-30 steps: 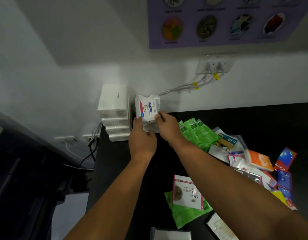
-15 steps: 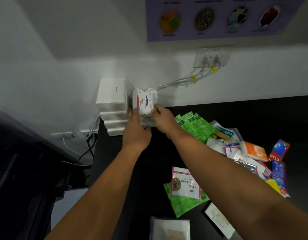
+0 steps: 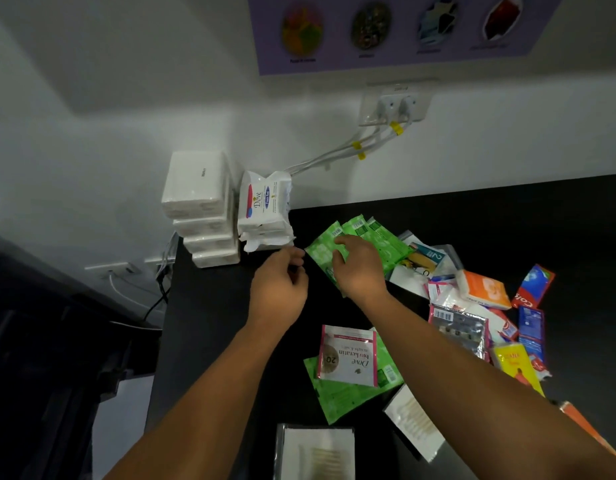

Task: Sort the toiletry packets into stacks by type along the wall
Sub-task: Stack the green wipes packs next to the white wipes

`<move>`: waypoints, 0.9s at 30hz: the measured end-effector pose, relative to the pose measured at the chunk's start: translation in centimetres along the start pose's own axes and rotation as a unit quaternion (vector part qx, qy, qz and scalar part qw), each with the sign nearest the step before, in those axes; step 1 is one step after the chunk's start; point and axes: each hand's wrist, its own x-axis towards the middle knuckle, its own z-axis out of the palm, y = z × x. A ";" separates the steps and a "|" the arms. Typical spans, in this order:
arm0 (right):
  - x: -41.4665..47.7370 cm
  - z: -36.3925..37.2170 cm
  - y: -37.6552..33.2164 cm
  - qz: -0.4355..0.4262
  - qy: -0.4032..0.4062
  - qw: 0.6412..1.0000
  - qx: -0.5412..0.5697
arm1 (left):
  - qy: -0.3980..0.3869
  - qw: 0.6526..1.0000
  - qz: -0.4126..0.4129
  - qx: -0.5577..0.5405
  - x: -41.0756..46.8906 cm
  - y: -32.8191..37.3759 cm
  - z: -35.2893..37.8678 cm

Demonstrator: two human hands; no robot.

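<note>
Green sachets (image 3: 379,237): fanned flat on the table (image 3: 490,216), just right of the Dove soap stack (image 3: 265,206) and near the wall (image 3: 126,116). They look next in line for stacking.
Right hand (image 3: 360,268): lies on the fan with fingers spread across the top sachet, and no pinch shows.
Left hand (image 3: 279,282): hovers just beside it, fingers loosely curled, holding nothing.
Handling: likely thin, light, floppy film, slick enough to slide apart. Best to square the fan up, then pinch across a short edge with the thumb underneath.
At the wall: the soap stack stands touching the white box stack (image 3: 199,202).
Unsorted: a mixed pile (image 3: 473,306) lies to the right, and a Dove keratin sachet (image 3: 348,355) lies nearer the person.
</note>
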 end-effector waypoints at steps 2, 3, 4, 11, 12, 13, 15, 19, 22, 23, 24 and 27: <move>0.2 -0.7 1.5 -0.007 0.025 0.998 -0.056 | -0.043 0.999 0.010 0.021 0.3 -0.1 1.4; 0.4 -1.0 2.1 -0.007 0.039 0.996 -0.078 | -0.064 0.997 0.012 0.030 0.5 -0.1 2.1; 0.9 -1.4 2.6 -0.004 0.048 0.994 -0.094 | -0.082 0.996 0.015 0.042 0.9 -0.2 2.9; 4.3 -3.9 4.9 0.012 -0.056 0.990 -0.127 | -0.153 0.983 -0.018 0.104 6.1 -0.2 7.7; 4.3 -4.0 5.1 0.000 -0.072 0.986 -0.151 | -0.170 0.978 -0.018 0.123 6.7 -0.5 8.2; 4.3 -4.1 5.3 -0.009 -0.085 0.981 -0.174 | -0.197 0.968 -0.016 0.152 6.9 -0.6 8.6; 3.9 -4.2 5.7 -0.013 -0.100 0.975 -0.198 | -0.236 0.951 -0.004 0.201 6.9 -1.0 9.2; 2.6 -4.9 6.3 0.004 -0.110 0.970 -0.215 | -0.266 0.945 0.016 0.192 5.2 -0.9 9.7; 1.6 -5.7 6.9 0.029 -0.119 0.968 -0.219 | -0.307 0.925 0.020 0.223 3.2 -0.1 10.1; 1.3 -5.9 7.2 0.035 -0.120 0.968 -0.220 | -0.317 0.919 0.025 0.232 2.5 0.2 10.3; 1.0 -6.2 7.5 0.038 -0.120 0.967 -0.221 | -0.323 0.915 0.030 0.238 1.9 0.4 10.7; 0.4 -6.9 8.5 0.035 -0.114 0.966 -0.231 | -0.324 0.913 0.039 0.246 0.8 1.0 11.6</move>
